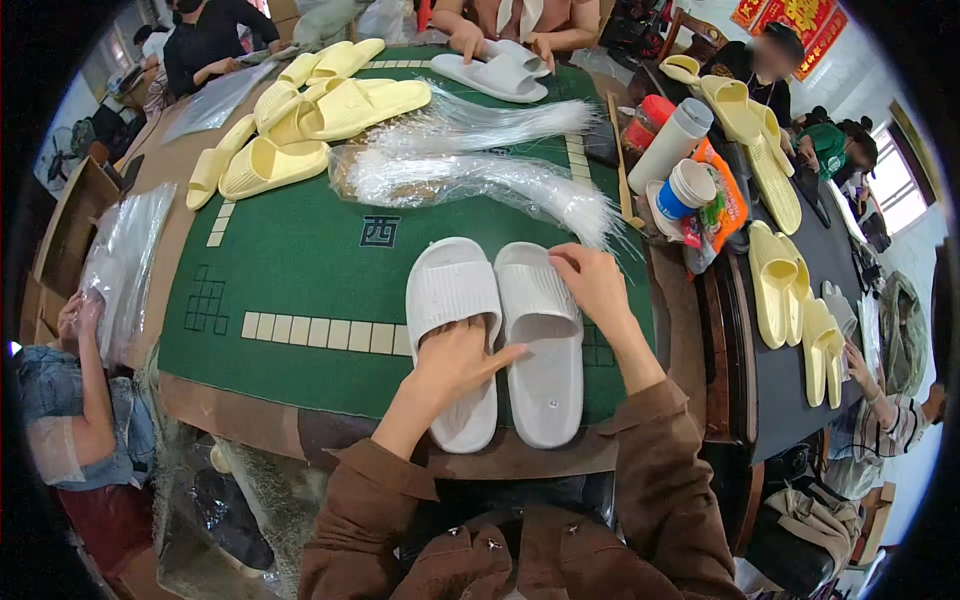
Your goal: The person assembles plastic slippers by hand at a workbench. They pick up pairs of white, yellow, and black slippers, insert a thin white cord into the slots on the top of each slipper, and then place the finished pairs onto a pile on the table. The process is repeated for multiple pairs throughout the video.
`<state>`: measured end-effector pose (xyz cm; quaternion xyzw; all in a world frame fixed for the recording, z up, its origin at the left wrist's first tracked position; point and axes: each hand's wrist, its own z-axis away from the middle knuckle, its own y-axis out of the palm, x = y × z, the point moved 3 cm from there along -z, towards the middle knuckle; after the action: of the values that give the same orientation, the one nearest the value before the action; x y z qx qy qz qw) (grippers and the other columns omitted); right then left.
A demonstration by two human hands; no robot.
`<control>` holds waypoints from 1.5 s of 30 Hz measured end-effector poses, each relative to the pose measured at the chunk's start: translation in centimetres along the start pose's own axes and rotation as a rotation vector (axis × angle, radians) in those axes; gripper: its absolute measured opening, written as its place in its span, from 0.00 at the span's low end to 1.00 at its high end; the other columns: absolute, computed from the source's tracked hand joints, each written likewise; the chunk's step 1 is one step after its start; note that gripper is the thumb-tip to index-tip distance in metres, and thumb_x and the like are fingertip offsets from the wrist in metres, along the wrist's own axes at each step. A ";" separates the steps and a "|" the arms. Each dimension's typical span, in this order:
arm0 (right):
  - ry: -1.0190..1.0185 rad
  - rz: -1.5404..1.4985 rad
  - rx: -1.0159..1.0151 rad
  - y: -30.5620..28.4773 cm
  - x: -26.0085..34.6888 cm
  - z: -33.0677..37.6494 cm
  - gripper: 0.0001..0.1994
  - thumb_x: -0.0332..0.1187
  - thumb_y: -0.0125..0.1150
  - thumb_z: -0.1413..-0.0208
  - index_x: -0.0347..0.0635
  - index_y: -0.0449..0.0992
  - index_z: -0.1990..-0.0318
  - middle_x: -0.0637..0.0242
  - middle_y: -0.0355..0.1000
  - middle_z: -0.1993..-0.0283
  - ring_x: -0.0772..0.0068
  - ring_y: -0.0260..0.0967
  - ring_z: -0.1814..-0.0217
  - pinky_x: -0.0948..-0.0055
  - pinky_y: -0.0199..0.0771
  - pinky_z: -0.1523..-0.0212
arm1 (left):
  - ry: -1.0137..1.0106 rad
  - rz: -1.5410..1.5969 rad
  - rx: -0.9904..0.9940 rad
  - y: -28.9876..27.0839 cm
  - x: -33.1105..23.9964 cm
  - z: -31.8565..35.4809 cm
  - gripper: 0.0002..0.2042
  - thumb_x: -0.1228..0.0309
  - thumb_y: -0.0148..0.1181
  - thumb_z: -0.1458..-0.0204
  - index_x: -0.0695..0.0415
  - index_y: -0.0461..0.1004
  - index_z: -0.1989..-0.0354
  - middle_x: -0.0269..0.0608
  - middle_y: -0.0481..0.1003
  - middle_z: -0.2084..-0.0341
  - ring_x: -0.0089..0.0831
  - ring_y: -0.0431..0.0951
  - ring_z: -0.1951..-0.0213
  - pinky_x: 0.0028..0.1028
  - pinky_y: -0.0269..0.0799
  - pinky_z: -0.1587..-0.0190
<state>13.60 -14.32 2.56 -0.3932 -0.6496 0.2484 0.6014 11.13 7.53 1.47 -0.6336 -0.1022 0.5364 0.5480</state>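
Two white slide slippers lie side by side, toes away from me, near the front edge of a green table mat [300, 270]. My left hand [455, 365] rests flat on the footbed of the left slipper [450, 290], its fingers reaching toward the right one. My right hand [592, 285] pinches the strap of the right slipper [545, 370] at its outer edge. Both my arms wear brown sleeves.
Bundles of clear plastic ties [480, 175] lie across the mat behind the slippers. Pale yellow slippers [300, 120] are heaped at the back left and more [775, 270] at the right. Cups and a bottle [670, 145] stand right. Other people sit around the table.
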 end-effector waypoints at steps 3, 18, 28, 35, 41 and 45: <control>0.051 0.029 -0.062 -0.1 -0.3 -0.5 0.09 0.33 0.58 0.45 0.41 0.80 0.60 0.55 0.78 0.66 0.59 0.77 0.65 0.66 0.74 0.61 | 0.082 -0.089 -0.158 1.6 0.5 0.4 0.35 0.43 0.51 0.46 0.74 0.68 0.54 0.67 0.72 0.59 0.60 0.73 0.55 0.48 0.69 0.51; 0.027 -0.343 0.235 4.4 5.8 -3.2 0.13 0.35 0.61 0.47 0.34 0.78 0.61 0.60 0.75 0.73 0.72 0.73 0.72 0.72 0.72 0.69 | 0.060 -0.087 -0.107 2.5 -0.5 1.8 0.32 0.46 0.50 0.45 0.70 0.69 0.52 0.64 0.73 0.59 0.57 0.76 0.58 0.46 0.71 0.54; 0.053 -0.502 0.007 3.7 3.3 -2.6 0.09 0.33 0.63 0.48 0.35 0.79 0.65 0.63 0.76 0.75 0.77 0.72 0.73 0.75 0.71 0.70 | 0.188 -0.073 -0.189 1.8 -0.7 3.2 0.24 0.54 0.55 0.44 0.67 0.70 0.55 0.54 0.74 0.65 0.49 0.76 0.65 0.41 0.74 0.65; 0.066 -0.673 -0.063 1.9 3.3 -0.5 0.08 0.32 0.62 0.45 0.35 0.78 0.65 0.70 0.73 0.74 0.83 0.67 0.74 0.79 0.69 0.70 | 0.503 -0.099 -0.648 0.2 -2.8 7.7 0.13 0.70 0.60 0.48 0.63 0.73 0.56 0.47 0.76 0.65 0.43 0.77 0.69 0.35 0.74 0.67; -0.009 -0.736 -0.012 2.3 5.0 0.1 0.07 0.31 0.64 0.47 0.35 0.79 0.65 0.71 0.72 0.74 0.84 0.65 0.73 0.79 0.68 0.70 | 0.204 0.343 -0.599 -4.3 -1.9 0.4 0.11 0.73 0.57 0.48 0.63 0.73 0.58 0.51 0.77 0.64 0.43 0.77 0.70 0.34 0.74 0.67; -0.176 -0.590 -0.186 2.2 5.2 0.0 0.07 0.30 0.65 0.49 0.36 0.79 0.64 0.65 0.71 0.64 0.78 0.68 0.72 0.77 0.70 0.70 | 0.204 0.710 -0.359 -3.6 0.2 -6.4 0.09 0.74 0.54 0.44 0.66 0.72 0.58 0.44 0.77 0.67 0.29 0.77 0.70 0.27 0.73 0.67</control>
<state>14.24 -8.87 3.79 -0.2182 -0.8049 0.0361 0.5507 17.89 5.27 3.13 -0.7649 0.0857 0.6004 0.2170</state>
